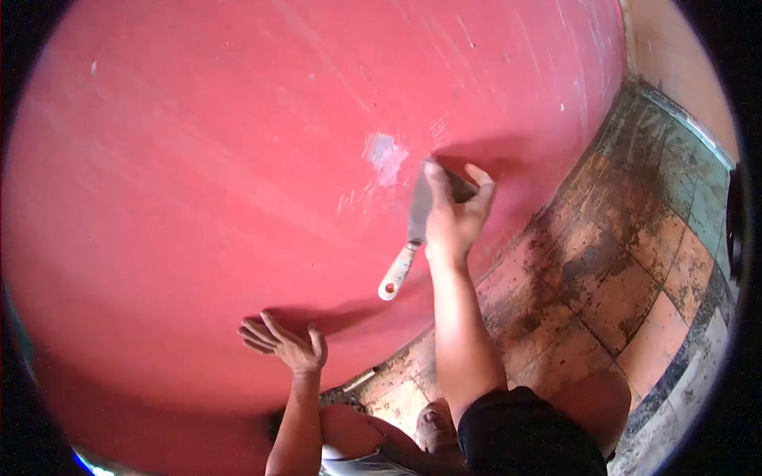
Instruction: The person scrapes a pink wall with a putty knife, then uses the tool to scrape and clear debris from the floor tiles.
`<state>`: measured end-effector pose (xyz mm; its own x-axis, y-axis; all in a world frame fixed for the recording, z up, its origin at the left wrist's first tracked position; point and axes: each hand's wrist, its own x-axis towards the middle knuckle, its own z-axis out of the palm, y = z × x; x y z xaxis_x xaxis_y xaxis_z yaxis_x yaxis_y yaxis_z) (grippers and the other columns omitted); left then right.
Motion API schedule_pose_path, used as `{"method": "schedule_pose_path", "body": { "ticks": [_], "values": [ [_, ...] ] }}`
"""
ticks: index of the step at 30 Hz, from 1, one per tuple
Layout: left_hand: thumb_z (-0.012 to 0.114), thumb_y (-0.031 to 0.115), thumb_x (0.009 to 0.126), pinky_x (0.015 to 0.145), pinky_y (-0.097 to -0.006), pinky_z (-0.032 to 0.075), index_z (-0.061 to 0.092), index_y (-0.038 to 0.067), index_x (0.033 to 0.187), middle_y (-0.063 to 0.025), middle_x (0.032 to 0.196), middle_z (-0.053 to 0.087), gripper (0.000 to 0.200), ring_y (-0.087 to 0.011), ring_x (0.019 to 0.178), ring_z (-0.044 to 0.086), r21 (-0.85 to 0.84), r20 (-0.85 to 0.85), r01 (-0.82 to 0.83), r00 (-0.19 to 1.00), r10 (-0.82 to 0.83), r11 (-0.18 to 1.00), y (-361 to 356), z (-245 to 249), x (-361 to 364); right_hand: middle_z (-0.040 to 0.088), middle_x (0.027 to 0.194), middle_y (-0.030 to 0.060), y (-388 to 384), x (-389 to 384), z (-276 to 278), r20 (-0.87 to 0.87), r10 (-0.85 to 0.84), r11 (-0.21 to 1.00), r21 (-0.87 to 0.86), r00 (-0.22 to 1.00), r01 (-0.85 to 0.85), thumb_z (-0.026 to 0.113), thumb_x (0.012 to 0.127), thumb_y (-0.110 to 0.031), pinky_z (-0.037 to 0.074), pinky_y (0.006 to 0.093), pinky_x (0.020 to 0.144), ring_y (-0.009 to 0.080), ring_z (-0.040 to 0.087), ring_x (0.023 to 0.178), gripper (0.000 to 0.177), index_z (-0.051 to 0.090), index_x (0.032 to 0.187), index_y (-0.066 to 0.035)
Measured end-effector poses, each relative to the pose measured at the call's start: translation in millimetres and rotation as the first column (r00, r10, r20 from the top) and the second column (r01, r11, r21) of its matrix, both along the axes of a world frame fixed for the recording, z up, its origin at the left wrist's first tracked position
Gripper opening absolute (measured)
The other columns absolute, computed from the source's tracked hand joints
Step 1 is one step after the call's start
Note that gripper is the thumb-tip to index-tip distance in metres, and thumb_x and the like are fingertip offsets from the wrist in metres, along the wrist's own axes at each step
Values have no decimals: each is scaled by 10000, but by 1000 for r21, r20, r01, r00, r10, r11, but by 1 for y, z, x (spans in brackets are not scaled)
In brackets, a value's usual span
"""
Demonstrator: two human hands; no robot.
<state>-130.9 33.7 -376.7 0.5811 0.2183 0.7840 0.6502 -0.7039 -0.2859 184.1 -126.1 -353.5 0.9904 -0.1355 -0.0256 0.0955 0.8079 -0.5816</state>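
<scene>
A putty knife (pixel 399 270) with a pale, stained handle and a wide metal blade is in my right hand (pixel 456 214). My fingers and thumb grip the blade, and the handle hangs down to the left. Just left of the blade, a whitish patch (pixel 385 156) with scratch marks around it shows on the red wall (pixel 198 182). My left hand (pixel 286 343) is at the lower part of the wall, its fingers spread and nothing in it.
Dirty orange floor tiles (pixel 619 297) run along the wall's base on the right, with greenish tiles (pixel 686 170) beyond. A thin pale strip (pixel 359 381) lies by the wall's foot. My foot (pixel 436 424) is on the floor at the bottom.
</scene>
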Motion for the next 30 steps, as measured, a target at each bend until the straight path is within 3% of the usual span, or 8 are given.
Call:
{"method": "schedule_pose_path", "body": {
  "ticks": [5,8,10,14,15,18,22,30],
  "values": [
    [620,549,968,1224,-724,-69,170,-24,1673,-368,1723,51,1014,-562,1598,-53,-92,38,44,998,-41,995,-23,16,19,623,1097,134,-14,-15,-25,-121,-17,996,88,992,28,794,951,-94,520,313,870,174,617,1012,670,323,1423,-38],
    [721,457,913,1240,-694,-74,283,15,1662,-363,1713,139,974,-528,1613,24,-75,-42,191,980,-195,979,-53,58,73,629,1105,98,-29,-7,-21,-284,51,982,191,957,4,829,897,-156,527,397,909,204,619,1018,583,467,1342,-54],
    [739,451,897,1231,-703,-95,308,57,1670,-303,1738,163,969,-507,1623,39,-89,-91,178,978,-186,980,-71,90,121,648,1082,48,-42,-2,-24,-263,79,967,254,961,-10,847,851,-229,519,432,933,232,626,1018,389,651,1141,-59],
    [700,426,919,1239,-739,30,344,80,1654,-137,1761,247,887,-375,1634,174,-9,-309,172,936,-166,985,-99,116,202,673,1081,40,-67,-4,1,-399,46,968,245,916,58,787,896,-221,516,405,939,222,632,1028,274,705,1111,-73],
    [729,453,900,1268,-706,18,308,61,1665,-149,1765,225,958,-368,1637,160,-57,-446,248,860,-247,967,-103,114,213,675,1090,43,-70,-4,3,-401,37,970,233,915,63,778,905,-218,516,405,941,222,634,1032,273,705,1122,-70],
    [733,454,860,1349,-521,72,326,79,1662,-107,1744,298,974,-270,1622,231,-70,-922,465,307,-235,882,-91,70,228,685,1137,53,-81,-2,9,-420,29,969,235,907,78,740,943,-200,516,397,941,206,641,1044,260,700,1152,-49],
    [682,514,902,1356,-503,98,387,104,1641,-64,1737,320,895,-249,1611,265,115,-930,604,345,-129,789,-82,81,237,692,1108,35,-95,4,14,-317,-25,983,164,948,81,778,949,-216,523,375,919,177,641,1018,285,692,1164,-50],
    [593,605,988,1339,-555,100,368,293,1662,-10,1748,306,775,-264,1616,254,295,-688,485,706,-169,823,-109,258,268,702,1055,65,-80,12,2,21,9,1000,17,1000,-10,870,919,-223,539,315,843,138,652,944,388,641,1182,-53]
  ]
}}
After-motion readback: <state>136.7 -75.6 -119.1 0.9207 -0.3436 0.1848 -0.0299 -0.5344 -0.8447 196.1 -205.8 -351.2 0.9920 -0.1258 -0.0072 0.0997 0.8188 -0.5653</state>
